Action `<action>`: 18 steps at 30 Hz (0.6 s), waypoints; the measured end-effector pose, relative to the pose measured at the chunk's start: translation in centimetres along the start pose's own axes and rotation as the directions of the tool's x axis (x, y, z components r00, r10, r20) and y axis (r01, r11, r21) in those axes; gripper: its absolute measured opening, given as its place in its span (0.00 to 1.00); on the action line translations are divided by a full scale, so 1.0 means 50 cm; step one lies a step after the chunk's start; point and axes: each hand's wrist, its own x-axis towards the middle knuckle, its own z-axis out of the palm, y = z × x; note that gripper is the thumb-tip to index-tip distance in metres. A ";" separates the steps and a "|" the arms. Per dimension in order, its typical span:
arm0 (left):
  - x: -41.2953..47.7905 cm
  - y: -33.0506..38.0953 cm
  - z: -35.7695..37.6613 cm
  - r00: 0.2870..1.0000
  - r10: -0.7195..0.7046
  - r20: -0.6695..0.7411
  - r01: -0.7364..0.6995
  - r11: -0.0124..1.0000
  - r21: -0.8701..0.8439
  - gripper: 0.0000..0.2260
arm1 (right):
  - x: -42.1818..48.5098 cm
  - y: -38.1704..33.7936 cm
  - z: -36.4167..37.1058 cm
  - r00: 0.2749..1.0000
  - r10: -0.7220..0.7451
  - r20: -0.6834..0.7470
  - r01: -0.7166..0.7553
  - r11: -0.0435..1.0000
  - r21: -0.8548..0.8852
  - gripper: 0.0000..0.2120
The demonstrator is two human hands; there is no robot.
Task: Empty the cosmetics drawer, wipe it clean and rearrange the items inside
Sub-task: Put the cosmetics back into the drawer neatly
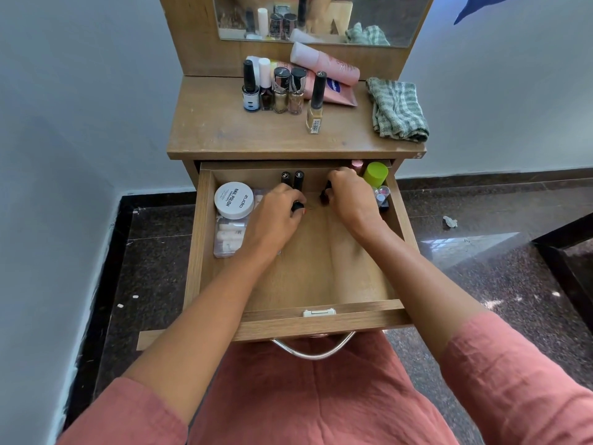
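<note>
The wooden drawer [308,284] is pulled out below the dressing table top [224,130]. Both my hands are inside it near the back. My left hand [272,216] is closed on a small black-capped bottle [297,206]. My right hand [351,197] grips another dark bottle [325,194]. Two black-capped bottles [292,179] stand at the back wall. A white nail polish remover jar [234,200] rests on a clear box of nail tips [229,236] at the left. A lime-green capped bottle [374,175] and small glitter pots [382,194] fill the right back corner.
On the table top stand several nail polish bottles [276,88], pink tubes [324,65] and a folded green checked cloth [398,110]. A mirror [321,17] rises behind. The drawer's metal handle [313,350] is over my lap. Dark granite floor lies on both sides.
</note>
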 end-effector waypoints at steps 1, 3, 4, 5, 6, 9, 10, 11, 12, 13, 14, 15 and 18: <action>0.000 0.000 0.000 1.000 -0.001 0.000 0.001 1.000 -0.002 0.10 | 0.000 -0.002 0.000 1.000 -0.007 0.004 0.007 1.000 -0.023 0.08; -0.001 -0.001 0.000 1.000 -0.001 -0.001 0.001 1.000 -0.004 0.09 | -0.001 -0.006 -0.001 1.000 -0.018 -0.002 0.018 0.999 -0.048 0.09; -0.001 -0.002 0.000 1.000 0.000 -0.003 0.000 1.000 -0.005 0.09 | -0.001 -0.006 -0.001 1.000 -0.023 -0.013 0.023 0.999 -0.050 0.09; -0.002 -0.002 0.000 1.000 0.000 -0.006 0.000 1.000 -0.006 0.09 | -0.002 -0.006 0.000 0.999 -0.027 -0.024 0.026 0.999 -0.046 0.09; -0.002 -0.001 0.000 1.000 0.000 -0.009 0.000 1.000 -0.008 0.09 | -0.002 -0.006 0.002 0.999 -0.028 -0.033 0.026 0.999 -0.038 0.09; -0.003 0.000 0.000 1.000 -0.001 -0.025 0.000 1.000 -0.017 0.09 | -0.006 -0.004 0.005 0.999 -0.012 -0.045 0.012 1.000 0.004 0.08; -0.003 0.000 0.000 1.000 0.001 -0.029 -0.002 1.000 -0.024 0.09 | -0.008 -0.003 0.004 0.999 -0.006 -0.047 0.007 1.000 0.022 0.07; -0.002 0.000 -0.001 0.999 0.005 -0.035 -0.006 1.000 -0.030 0.09 | -0.009 -0.003 0.003 0.999 -0.001 -0.050 0.003 0.999 0.040 0.07; -0.001 0.000 -0.001 0.999 0.011 -0.042 -0.013 0.999 -0.036 0.09 | -0.009 -0.004 0.002 0.999 0.004 -0.052 -0.001 0.998 0.057 0.07; 0.000 0.001 -0.002 0.998 0.018 -0.053 -0.020 0.999 -0.045 0.09 | -0.011 -0.004 0.001 0.999 0.007 -0.054 -0.003 0.997 0.071 0.07; 0.002 0.002 -0.002 0.998 0.022 -0.066 -0.025 0.998 -0.058 0.09 | -0.012 -0.006 -0.002 0.998 0.012 -0.055 -0.008 0.996 0.084 0.07; 0.004 0.004 -0.004 0.996 0.025 -0.085 -0.031 0.997 -0.074 0.08 | -0.014 -0.007 -0.005 0.998 0.019 -0.058 -0.013 0.995 0.096 0.06; 0.014 0.012 -0.021 0.985 0.034 -0.171 -0.063 0.984 -0.168 0.07 | -0.016 -0.013 -0.025 0.995 0.041 -0.094 -0.027 0.990 0.138 0.07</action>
